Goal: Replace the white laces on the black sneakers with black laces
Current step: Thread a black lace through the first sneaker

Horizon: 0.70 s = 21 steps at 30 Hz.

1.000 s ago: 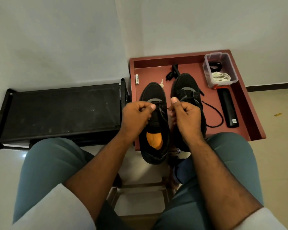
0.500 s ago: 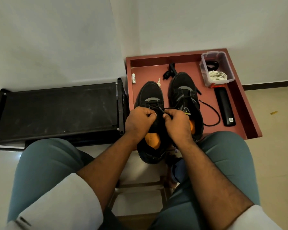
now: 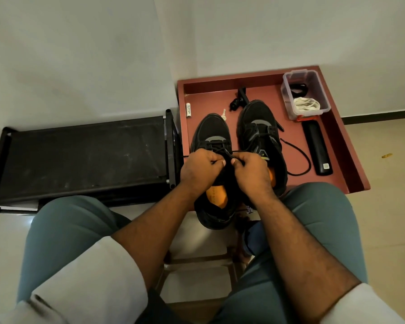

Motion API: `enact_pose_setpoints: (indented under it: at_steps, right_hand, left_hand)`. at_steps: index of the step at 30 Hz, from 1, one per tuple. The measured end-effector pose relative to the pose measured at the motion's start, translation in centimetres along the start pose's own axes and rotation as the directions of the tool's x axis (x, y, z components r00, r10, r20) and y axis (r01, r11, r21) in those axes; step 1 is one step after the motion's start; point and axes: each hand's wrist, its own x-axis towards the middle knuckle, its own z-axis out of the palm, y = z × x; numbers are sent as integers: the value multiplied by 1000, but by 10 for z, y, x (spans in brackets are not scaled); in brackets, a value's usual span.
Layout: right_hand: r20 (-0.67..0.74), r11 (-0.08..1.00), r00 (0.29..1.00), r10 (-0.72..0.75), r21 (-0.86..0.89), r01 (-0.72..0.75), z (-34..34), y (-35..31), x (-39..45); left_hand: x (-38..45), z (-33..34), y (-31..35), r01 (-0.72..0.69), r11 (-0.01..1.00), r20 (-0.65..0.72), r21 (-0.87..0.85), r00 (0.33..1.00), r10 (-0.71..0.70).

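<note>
Looking down from the head camera, I see both hands meeting over the left shoe (image 3: 212, 134), which sits on the red tray (image 3: 351, 160) with its heel hanging past the near edge. My left hand (image 3: 200, 170) is curled, thumb and fingertips pinching the black lace (image 3: 222, 152) just above the tongue. My right hand (image 3: 251, 170) is curled the same way, pinching the other strand of that lace right beside the left thumb. The two thumbs almost touch. A thin stretch of lace runs out sideways from the pinch, to the left past the shoe's edge and to the right toward the other shoe. The orange insole (image 3: 216, 195) shows below the hands.

The right shoe (image 3: 258, 122) stands just beside the left one, toe pointing away from me, partly laced in black; its loose lace end (image 3: 302, 157) curls in a loop on the tray to its right.

At the tray's far right corner is a clear box (image 3: 323, 94) with a bundle of white laces (image 3: 305, 105) in it and something dark behind them. A black remote-like bar (image 3: 317, 148) lies below the box. Near the shoe toes are a small black clip (image 3: 237, 102), a small pale key-like thing (image 3: 223, 114) and a white battery (image 3: 188, 110).

A black rack (image 3: 80, 157) stands left of the tray. My knees in teal trousers frame the bottom of the view.
</note>
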Motion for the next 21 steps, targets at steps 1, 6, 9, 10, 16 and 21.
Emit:
enact_pose_setpoints:
  at_steps: [1, 6, 9, 10, 16, 21]
  right_hand:
    - [-6, 1000, 1000, -1, 0, 1, 1, -1, 0]
    - [-25, 999, 999, -35, -7, 35, 2, -2, -4]
    - [-20, 1000, 1000, -10, 20, 10, 1, -1, -3]
    - [-12, 1000, 1000, -4, 24, 4, 2, -1, -2]
    - [-9, 999, 999, -38, 27, 38, 4, -2, -4]
    - [87, 985, 995, 43, 165, -56, 3, 1, 3]
  left_hand:
    - [0, 0, 1, 3, 1000, -10, 9, 1000, -3]
    - [0, 5, 3, 38, 999, -102, 33, 994, -34]
    - [4, 4, 1, 33, 999, -49, -29, 998, -35]
    - [5, 3, 0, 33, 998, -34, -59, 999, -35]
    - [8, 0, -2, 34, 997, -8, -70, 999, -35]
    - [10, -1, 4, 34, 999, -5, 42, 999, -34]
